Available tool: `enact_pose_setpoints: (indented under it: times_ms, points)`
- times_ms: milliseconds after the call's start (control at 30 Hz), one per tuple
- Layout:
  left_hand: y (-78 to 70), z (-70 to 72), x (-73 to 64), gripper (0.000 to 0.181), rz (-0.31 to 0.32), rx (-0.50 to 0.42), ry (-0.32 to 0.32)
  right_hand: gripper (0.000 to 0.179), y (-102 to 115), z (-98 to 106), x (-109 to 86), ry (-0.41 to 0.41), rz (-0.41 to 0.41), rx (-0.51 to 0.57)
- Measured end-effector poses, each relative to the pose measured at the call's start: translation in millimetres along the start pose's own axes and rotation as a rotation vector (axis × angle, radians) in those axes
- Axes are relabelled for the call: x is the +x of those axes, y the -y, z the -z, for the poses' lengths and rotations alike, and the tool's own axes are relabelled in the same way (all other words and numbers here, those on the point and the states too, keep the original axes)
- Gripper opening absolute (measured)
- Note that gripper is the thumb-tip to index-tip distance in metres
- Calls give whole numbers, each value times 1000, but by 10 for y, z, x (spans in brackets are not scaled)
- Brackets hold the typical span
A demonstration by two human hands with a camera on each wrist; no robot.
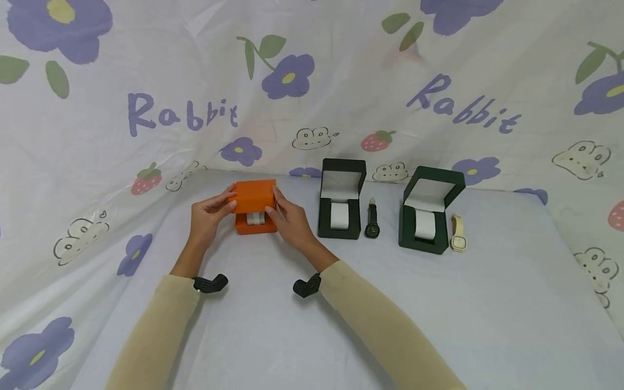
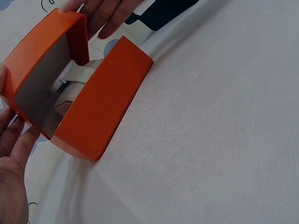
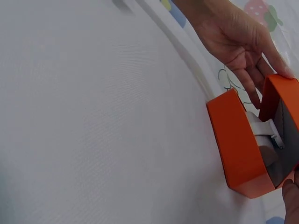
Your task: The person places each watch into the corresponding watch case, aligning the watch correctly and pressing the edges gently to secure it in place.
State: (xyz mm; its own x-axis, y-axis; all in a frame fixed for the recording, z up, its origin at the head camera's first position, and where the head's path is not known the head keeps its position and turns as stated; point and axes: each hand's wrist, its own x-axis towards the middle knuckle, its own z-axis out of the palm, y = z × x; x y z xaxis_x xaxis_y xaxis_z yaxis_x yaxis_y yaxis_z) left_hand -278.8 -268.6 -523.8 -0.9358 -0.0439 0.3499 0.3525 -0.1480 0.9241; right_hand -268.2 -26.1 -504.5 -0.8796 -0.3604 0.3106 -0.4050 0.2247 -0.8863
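An orange watch box (image 1: pixel 257 228) stands on the white cloth, its hinged lid (image 1: pixel 255 195) tilted partway over the base. Inside, a watch with a pale strap (image 2: pixel 78 74) wraps a light cushion; the lid hides part of it in the head view. My left hand (image 1: pixel 206 216) holds the lid's left side, thumb on the front and fingers around the edge. On the opposite side my right hand (image 1: pixel 294 223) grips the lid in the same way. The right wrist view shows the watch (image 3: pixel 273 133) between lid and base.
Right of the hands stands an open black watch box (image 1: pixel 339 218) with a white cushion, a black watch (image 1: pixel 372 219) beside it. Farther right are an open dark green box (image 1: pixel 423 230) and a gold watch (image 1: pixel 458 234). A patterned curtain (image 1: pixel 341 81) hangs behind.
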Motion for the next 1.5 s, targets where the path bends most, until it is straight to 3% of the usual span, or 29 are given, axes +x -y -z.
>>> enact_pose_setpoints:
  times_ms: [267,967,1200,1500]
  points:
    - [15,-12,-17,33,-28,48,8,59,18,-30,-7,-47,-10,-40]
    - [31,0,-125,34,39,60,-8,61,-25,-105,-88,-56,-40,14]
    - [-60,-22,-166,32,45,91,35,58,-21,-131,-106,-91,-56,37]
    - [79,86,-170,42,72,88,63,62,-21,-180,-145,-99,-98,94]
